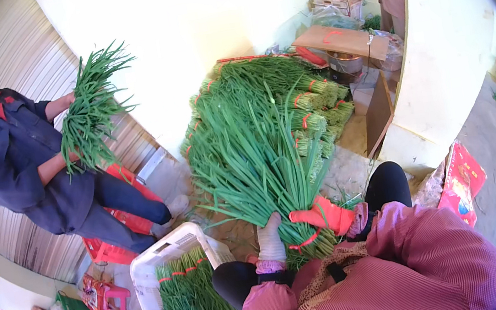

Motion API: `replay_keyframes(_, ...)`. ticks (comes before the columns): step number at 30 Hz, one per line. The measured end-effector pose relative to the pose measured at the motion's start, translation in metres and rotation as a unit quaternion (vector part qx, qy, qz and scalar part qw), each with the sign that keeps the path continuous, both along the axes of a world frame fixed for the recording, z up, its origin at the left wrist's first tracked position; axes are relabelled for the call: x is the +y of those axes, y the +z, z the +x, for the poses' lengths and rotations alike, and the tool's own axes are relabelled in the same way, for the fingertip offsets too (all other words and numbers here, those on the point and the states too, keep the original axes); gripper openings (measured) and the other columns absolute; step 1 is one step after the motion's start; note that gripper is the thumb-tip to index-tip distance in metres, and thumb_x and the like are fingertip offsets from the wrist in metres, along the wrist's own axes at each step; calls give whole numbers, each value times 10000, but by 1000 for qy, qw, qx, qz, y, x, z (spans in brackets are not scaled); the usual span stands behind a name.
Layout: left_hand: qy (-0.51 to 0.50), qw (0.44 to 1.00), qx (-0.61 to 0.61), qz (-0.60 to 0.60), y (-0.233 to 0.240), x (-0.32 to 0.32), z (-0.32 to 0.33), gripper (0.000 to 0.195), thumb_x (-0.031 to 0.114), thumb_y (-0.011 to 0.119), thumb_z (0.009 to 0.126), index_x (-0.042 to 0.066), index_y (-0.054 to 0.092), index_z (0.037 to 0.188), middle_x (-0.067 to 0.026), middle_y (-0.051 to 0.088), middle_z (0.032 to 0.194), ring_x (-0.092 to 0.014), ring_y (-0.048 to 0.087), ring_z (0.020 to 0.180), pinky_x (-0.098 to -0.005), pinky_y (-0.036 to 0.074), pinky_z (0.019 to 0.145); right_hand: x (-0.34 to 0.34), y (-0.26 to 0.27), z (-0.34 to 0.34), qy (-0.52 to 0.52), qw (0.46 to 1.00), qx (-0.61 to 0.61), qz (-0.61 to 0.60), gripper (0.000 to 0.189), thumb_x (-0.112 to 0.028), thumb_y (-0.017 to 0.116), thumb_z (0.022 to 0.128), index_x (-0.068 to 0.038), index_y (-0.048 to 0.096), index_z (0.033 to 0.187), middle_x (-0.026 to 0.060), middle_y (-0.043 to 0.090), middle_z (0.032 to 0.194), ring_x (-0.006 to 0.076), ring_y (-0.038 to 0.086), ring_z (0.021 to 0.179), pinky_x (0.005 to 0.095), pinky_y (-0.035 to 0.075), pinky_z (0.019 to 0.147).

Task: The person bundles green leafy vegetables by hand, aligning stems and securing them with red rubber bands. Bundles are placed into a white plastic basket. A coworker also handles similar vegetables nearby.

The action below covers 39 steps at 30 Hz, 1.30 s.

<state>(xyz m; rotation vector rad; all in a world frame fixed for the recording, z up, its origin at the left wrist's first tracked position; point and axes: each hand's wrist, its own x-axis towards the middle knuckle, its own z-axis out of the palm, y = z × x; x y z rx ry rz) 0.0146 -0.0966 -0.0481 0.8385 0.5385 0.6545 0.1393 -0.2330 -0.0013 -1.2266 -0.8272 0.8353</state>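
A large bunch of Chinese chives (268, 166) is gripped by both my hands, its leaves fanning away from me and its cut ends near my lap. My left hand (270, 242), in a pale knit glove, clasps the bunch on its left side. On the other side my right hand (325, 216), in a red-orange glove, holds the stems. A red band (306, 241) goes round the lower stems just below my hands. To my left, a white plastic crate (145, 288) holds banded chive bundles (192, 300).
A big pile of red-banded chive bundles (238, 85) lies ahead by the wall. At left a person (33, 152) stands holding loose greens (92, 115) by a red crate (104, 246). A wooden board (341, 42) rests over a metal pot (345, 65). A wall edge (402, 85) rises at right.
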Motion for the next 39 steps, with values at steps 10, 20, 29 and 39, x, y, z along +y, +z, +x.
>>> replay_keyframes(10, -108, 975, -139, -138, -27, 8, -7, 533, 260, 677, 930, 17, 569, 1393, -119, 678, 1302, -292, 672, 1156, -429, 544, 1030, -2, 25, -5, 66, 997, -44, -7, 861, -335, 718, 999, 17, 225, 1611, 130, 418, 1589, 197, 414, 1445, 345, 347, 1190)
replay_keyframes(20, -159, 971, -133, -122, -17, 6, -8, 777, 593, 606, 970, 49, 454, 1502, -162, 539, 1488, -337, 555, 1332, -492, 469, 1130, 11, 8, 11, 79, 976, 190, -75, 804, -375, 715, 991, 6, 314, 1575, 136, 550, 1446, 188, 557, 1277, 347, 470, 1072)
replay_keyframes(29, -67, 993, -93, 4, -15, -11, 0, 637, 342, 726, 967, 136, 463, 1510, -81, 594, 1407, -268, 582, 1275, -457, 492, 1085, 4, 3, -8, -106, 953, -270, -91, 706, -413, 726, 967, 27, 483, 1463, 241, 667, 1254, 384, 649, 1174, 425, 502, 1022)
replay_keyframes(39, -33, 990, -80, -108, 3, -9, -14, 540, 47, 696, 935, 71, 517, 1445, -80, 665, 1313, -241, 670, 1130, -378, 555, 978, 2, 4, -10, -82, 985, -109, -104, 566, -274, 724, 984, -22, 514, 1445, 121, 693, 1190, 158, 644, 1056, 335, 525, 926)
